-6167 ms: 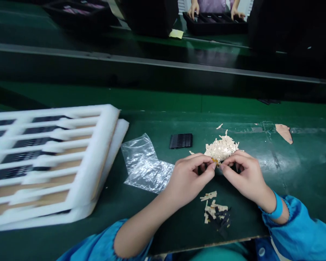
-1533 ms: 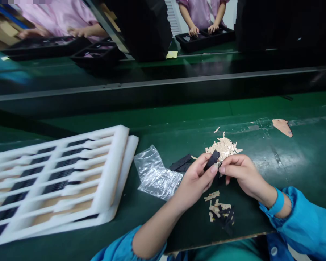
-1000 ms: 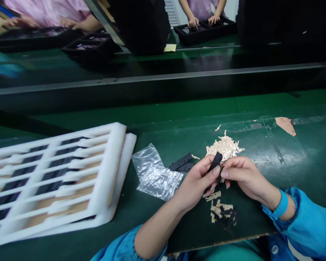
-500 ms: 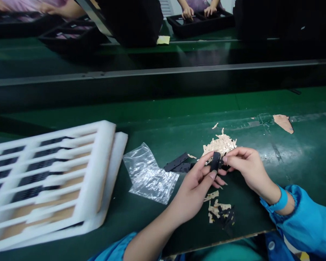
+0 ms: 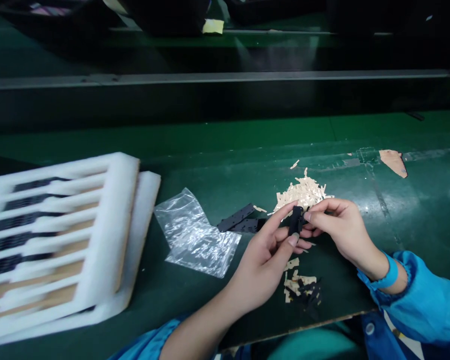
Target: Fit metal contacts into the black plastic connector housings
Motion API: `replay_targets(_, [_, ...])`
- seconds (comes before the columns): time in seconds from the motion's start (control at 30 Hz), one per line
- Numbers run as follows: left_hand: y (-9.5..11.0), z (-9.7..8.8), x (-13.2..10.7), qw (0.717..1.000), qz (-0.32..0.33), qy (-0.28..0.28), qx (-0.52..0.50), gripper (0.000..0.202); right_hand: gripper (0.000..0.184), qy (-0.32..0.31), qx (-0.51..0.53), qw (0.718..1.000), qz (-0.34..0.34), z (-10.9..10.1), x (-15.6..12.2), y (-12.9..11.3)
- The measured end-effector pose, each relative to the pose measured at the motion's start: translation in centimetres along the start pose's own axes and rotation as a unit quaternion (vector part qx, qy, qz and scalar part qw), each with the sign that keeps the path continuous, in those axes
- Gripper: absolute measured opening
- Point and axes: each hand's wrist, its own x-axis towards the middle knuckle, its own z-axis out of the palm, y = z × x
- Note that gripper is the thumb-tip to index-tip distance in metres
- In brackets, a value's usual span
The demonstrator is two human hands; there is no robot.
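Between the thumb and fingers of my left hand [image 5: 264, 255] is a small flat black strip [image 5: 295, 220], held upright. My right hand [image 5: 337, 225] is closed in a pinch at the strip's right edge; whatever its fingertips grip is too small to make out. Just behind both hands lies a heap of pale beige slips [image 5: 298, 192]. Several more black strips [image 5: 236, 218] rest on the table to the left of my left hand. Below the hands is a small mixed pile of beige and black scraps [image 5: 303, 290].
A crumpled clear plastic bag [image 5: 198, 235] lies left of the black strips. Two stacked white foam trays [image 5: 120, 200] with black pieces in their slots take up the left side. A torn brown scrap [image 5: 393, 162] lies at the right. A long grey rail [image 5: 225, 77] crosses behind the table [image 5: 360, 290].
The view has tipped downward, so another person's hands at the top are out of sight. My hands stay together at the black strip, nearly unmoved.
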Motion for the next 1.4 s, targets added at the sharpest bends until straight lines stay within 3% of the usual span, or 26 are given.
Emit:
replay_targets(1.0, [0.19, 0.15, -0.36, 1.000, 0.006, 0.006, 0.020, 0.059, 0.013, 0.008, -0.013, 1.000, 0.025, 0.30, -0.12, -0.76])
replay_targets(1.4, [0.26, 0.11, -0.29, 1.000, 0.007, 0.007, 0.025, 0.058, 0.015, -0.016, 0.005, 0.999, 0.030, 0.37, -0.26, -0.72])
